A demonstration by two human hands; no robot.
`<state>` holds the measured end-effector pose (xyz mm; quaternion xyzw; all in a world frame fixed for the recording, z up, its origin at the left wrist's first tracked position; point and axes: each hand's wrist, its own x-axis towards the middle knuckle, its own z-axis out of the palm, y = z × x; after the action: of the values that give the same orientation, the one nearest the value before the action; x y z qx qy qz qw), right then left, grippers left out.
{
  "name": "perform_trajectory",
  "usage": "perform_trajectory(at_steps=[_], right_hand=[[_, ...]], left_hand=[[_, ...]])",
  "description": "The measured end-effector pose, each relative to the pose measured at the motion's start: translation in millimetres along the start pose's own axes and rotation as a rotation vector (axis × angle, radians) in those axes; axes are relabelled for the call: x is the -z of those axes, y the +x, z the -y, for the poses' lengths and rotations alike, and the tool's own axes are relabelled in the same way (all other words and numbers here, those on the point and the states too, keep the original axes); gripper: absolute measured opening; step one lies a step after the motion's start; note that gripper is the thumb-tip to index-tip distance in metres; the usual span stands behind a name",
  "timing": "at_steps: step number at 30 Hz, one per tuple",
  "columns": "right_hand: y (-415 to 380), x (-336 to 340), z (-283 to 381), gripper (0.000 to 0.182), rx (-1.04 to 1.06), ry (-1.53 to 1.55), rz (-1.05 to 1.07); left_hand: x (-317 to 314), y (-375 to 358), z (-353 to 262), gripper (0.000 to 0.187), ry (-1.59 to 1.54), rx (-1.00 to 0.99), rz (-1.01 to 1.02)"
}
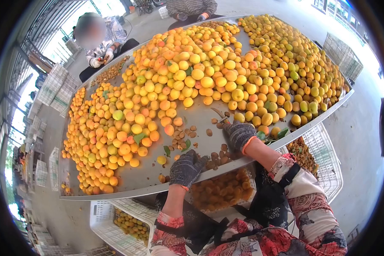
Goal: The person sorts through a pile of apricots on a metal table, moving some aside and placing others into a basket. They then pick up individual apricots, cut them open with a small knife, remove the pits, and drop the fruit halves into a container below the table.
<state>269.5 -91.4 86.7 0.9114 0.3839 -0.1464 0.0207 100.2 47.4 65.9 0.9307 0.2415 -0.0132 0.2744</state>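
My left hand (pixel 185 169), in a dark grey knit glove, rests at the near edge of the metal table (pixel 196 149). Its thumb and fingers are apart, with nothing visible between them. Just right of it lies a cluster of brown apricot pits (pixel 219 158). My right hand (pixel 240 134), gloved alike, is closed around a small curved knife (pixel 220 115) whose blade points to the upper left. Past both hands spreads a large heap of orange-yellow apricots (pixel 175 68). More loose pits (pixel 181 138) and a few green leaves lie between the hands and the heap.
Below the table edge, a crate holds halved apricots (pixel 222 190). White plastic crates stand at left (pixel 102 219) and right (pixel 328 158). Across the table sit two people (pixel 104 40) (pixel 191 8), both beside pit piles. Stacked crates (pixel 55 87) stand further left.
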Motion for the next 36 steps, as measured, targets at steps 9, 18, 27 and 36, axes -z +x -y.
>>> perform_trajectory(at_steps=[9, 18, 27, 36], right_hand=[[-12, 14, -23, 0.029, 0.187, 0.206, -0.305], [-44, 26, 19, 0.029, 0.364, -0.029, 0.178], [13, -16, 41, 0.047, 0.484, 0.388, -0.322], [86, -34, 88, 0.056, 0.460, 0.171, -0.226]], left_hand=[[8, 8, -11, 0.053, 0.124, -0.082, 0.221], [-2, 17, 1, 0.074, -0.066, -0.228, 0.266], [35, 10, 32, 0.061, -0.152, -0.032, -0.186], [19, 49, 46, 0.065, -0.062, -0.024, -0.158]])
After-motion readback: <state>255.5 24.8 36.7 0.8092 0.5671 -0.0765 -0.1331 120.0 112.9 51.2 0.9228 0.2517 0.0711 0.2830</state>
